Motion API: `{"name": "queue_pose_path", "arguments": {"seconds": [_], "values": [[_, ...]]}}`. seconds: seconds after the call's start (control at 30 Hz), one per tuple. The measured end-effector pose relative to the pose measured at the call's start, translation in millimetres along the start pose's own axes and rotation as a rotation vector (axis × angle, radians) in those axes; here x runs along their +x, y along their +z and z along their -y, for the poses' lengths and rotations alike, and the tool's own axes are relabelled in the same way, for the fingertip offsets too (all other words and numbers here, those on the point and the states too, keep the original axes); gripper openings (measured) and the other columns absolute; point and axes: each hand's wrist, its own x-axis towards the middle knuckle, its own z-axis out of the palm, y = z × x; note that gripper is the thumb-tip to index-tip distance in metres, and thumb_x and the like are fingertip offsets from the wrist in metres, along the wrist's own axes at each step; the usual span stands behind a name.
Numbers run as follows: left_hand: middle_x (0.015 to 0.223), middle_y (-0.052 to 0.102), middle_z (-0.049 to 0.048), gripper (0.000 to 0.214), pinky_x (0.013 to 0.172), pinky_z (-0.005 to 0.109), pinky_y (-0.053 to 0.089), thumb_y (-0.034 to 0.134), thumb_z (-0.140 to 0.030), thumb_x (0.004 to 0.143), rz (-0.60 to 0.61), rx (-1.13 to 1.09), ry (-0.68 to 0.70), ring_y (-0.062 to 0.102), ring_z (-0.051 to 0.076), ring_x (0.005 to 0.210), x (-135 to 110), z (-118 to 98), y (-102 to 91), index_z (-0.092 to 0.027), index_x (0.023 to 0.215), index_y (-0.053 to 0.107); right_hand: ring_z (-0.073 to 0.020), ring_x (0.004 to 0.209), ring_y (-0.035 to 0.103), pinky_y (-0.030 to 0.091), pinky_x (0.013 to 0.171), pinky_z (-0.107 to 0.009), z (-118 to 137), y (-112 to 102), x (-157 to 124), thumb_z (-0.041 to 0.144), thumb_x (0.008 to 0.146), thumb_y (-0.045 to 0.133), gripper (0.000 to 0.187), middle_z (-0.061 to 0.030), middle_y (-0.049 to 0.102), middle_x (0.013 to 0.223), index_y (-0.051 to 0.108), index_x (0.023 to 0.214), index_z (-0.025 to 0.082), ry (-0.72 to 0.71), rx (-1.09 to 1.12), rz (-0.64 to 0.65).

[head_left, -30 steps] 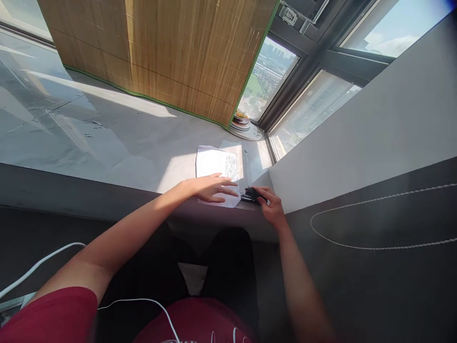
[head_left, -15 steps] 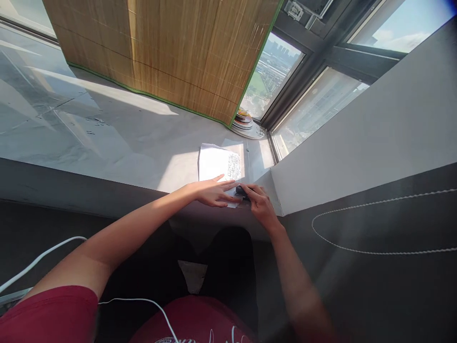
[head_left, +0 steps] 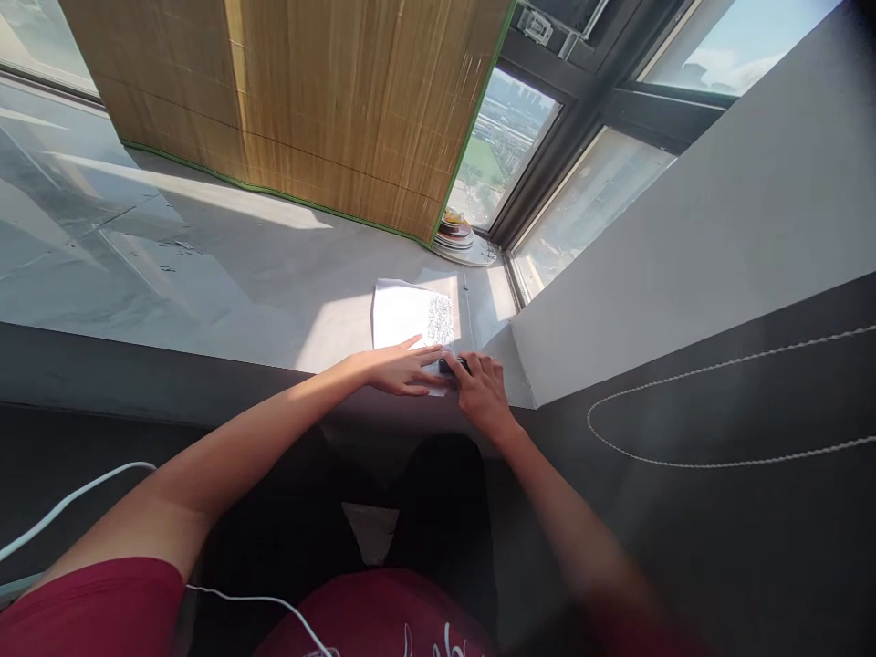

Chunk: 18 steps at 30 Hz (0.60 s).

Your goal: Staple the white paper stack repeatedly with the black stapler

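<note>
Sheets of white paper [head_left: 401, 315] lie near the front edge of the sill, with dense dark writing along their right part. My left hand [head_left: 403, 367] rests flat on the lower part of the sheets, fingers spread and pointing right. At the paper's lower right edge, my right hand [head_left: 484, 388] is closed around a small black tool [head_left: 453, 366]. The fingers cover most of that tool, so its exact kind cannot be made out. Its exposed end lies close to the left fingertips.
A bamboo blind [head_left: 307, 109] with green edging hangs over the grey marble-look sill [head_left: 260, 292]. Stacked round plates or discs [head_left: 457, 242] stand by the window corner. A beaded cord [head_left: 657, 463] loops at right; a white cable [head_left: 82, 497] runs by my left arm.
My right hand has turned slightly and moved with the black tool, which now shows less beneath the fingers. The left hand stays flat on the paper. The whole view has shifted a little.
</note>
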Motion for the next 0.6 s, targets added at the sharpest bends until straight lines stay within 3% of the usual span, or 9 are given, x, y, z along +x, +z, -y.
{"name": "queue_pose_path", "arguments": {"seconds": [0.17,0.3,0.4,0.5,0.6], "values": [[0.177,0.047,0.0054,0.048,0.139,0.060,0.021,0.067,-0.041,0.103,0.040,-0.015,-0.029,0.041,0.041,0.165,2,-2,-5.6,-0.044,0.151,0.072,-0.0333,0.108,0.063,0.054,0.094,-0.048,-44,4,-17,0.013,0.100,0.050,0.063,-0.0110,0.073,0.120,0.060,0.159,0.034,0.106,0.129,-0.146],[0.172,0.053,0.0100,0.047,0.136,0.057,0.029,0.063,-0.048,0.107,0.039,-0.004,-0.039,0.046,0.038,0.161,2,-7,-12.0,-0.038,0.152,0.072,-0.0354,0.104,0.063,0.057,0.093,-0.052,-71,2,-26,0.019,0.098,0.056,0.053,-0.0144,0.071,0.112,0.066,0.150,0.024,0.309,0.143,-0.445],[0.148,0.071,0.0146,0.040,0.124,0.051,0.044,0.048,-0.043,0.114,-0.143,0.032,-0.089,0.064,0.031,0.138,-3,-12,-15.3,-0.028,0.134,0.079,-0.0363,0.112,0.065,0.056,0.100,-0.053,-53,3,-4,0.024,0.098,0.062,0.050,-0.0159,0.071,0.120,0.066,0.148,0.023,0.374,0.228,-0.559],[0.112,0.077,0.0146,0.044,0.105,0.051,0.052,0.037,-0.037,0.115,-0.354,0.211,-0.301,0.068,0.031,0.110,-8,-14,-15.8,-0.025,0.106,0.078,-0.0350,0.118,0.067,0.056,0.106,-0.050,-11,18,40,0.024,0.098,0.066,0.052,-0.0159,0.070,0.127,0.066,0.150,0.024,0.355,0.375,-0.452],[0.099,0.074,0.0133,0.042,0.098,0.051,0.052,0.036,-0.033,0.113,-0.478,0.374,-0.494,0.067,0.031,0.101,-10,-14,-14.9,-0.025,0.095,0.073,-0.0333,0.116,0.067,0.058,0.106,-0.049,28,45,86,0.020,0.096,0.067,0.054,-0.0141,0.071,0.124,0.067,0.149,0.025,0.362,0.466,-0.324]]}}
